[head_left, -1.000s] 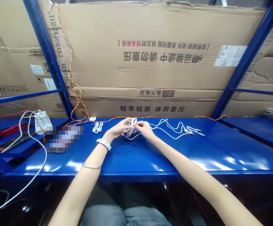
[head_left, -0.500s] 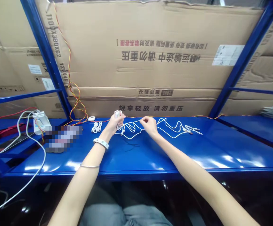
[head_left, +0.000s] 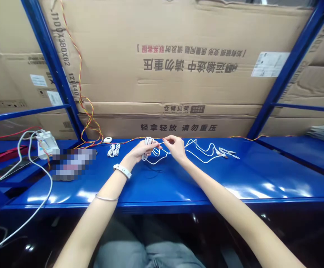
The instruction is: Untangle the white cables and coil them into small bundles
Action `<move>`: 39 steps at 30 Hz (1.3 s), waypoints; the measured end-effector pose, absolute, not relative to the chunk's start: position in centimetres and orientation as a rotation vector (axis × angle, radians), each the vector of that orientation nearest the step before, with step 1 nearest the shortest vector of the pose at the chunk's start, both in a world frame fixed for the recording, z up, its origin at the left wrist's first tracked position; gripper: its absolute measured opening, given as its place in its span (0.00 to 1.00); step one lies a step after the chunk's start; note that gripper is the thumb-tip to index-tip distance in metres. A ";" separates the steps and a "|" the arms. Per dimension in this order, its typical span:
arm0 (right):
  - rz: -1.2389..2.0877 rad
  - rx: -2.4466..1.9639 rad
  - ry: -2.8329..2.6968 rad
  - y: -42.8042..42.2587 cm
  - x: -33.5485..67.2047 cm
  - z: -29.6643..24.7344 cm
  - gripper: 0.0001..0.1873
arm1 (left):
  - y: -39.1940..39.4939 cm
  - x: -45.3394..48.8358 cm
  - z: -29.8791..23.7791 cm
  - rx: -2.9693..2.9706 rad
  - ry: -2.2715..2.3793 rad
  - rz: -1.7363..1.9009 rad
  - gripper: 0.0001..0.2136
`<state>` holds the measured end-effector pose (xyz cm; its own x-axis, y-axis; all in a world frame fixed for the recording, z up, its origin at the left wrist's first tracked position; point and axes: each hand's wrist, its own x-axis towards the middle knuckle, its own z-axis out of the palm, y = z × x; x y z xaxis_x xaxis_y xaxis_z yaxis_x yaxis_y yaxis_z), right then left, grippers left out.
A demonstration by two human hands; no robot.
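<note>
My left hand (head_left: 143, 150) is closed round a looped white cable (head_left: 148, 140), whose coils stand up above the fingers. Just right of it, my right hand (head_left: 175, 149) is closed in a pinch. A strand of the white cable runs to its fingertips, which partly hide it. Behind and below the hands lie more white cable loops (head_left: 156, 152). Further right, loose white charging cables (head_left: 203, 152) spread over the blue table, their plugs at the right end. Thin black ties (head_left: 154, 170) lie in front of my hands. Two small bundled white cables (head_left: 114, 150) rest to the left.
A white power strip (head_left: 47, 143) with plugged cords stands at the left, beside a blurred-out flat object (head_left: 72, 165). A small white case (head_left: 107, 140) sits near the back. Red-yellow twisted wire (head_left: 91, 111) hangs along the cardboard wall (head_left: 162, 85). Blue posts (head_left: 273, 78) flank the table.
My left hand has moved slightly right and turned, bringing the coiled cable closer to my right hand. The right hand has shifted a little left, still pinched.
</note>
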<state>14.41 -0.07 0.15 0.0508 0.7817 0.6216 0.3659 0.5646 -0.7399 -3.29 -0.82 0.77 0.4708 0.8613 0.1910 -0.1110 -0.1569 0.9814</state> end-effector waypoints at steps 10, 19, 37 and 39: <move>1.139 -0.735 -1.974 -1.0 17.8 1.7 0.15 | -1.3 -7.2 2.4 1.775 0.775 0.522 0.16; 0.699 -0.705 -2.479 -2.5 16.9 1.1 0.04 | -0.6 -8.2 2.6 2.071 0.934 0.056 0.14; 0.405 -1.097 -2.497 -3.3 15.1 0.0 0.04 | 0.0 -9.0 2.5 1.287 0.879 1.002 0.14; 0.385 -1.101 -2.521 -3.3 15.1 0.1 0.06 | 0.2 -8.3 2.4 1.104 0.836 1.070 0.14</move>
<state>15.13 -3.30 0.05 -0.6308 0.7450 0.2167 0.6466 0.6591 -0.3840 -8.29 0.18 2.41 0.2910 0.9566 -0.0158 -0.2469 0.0911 0.9647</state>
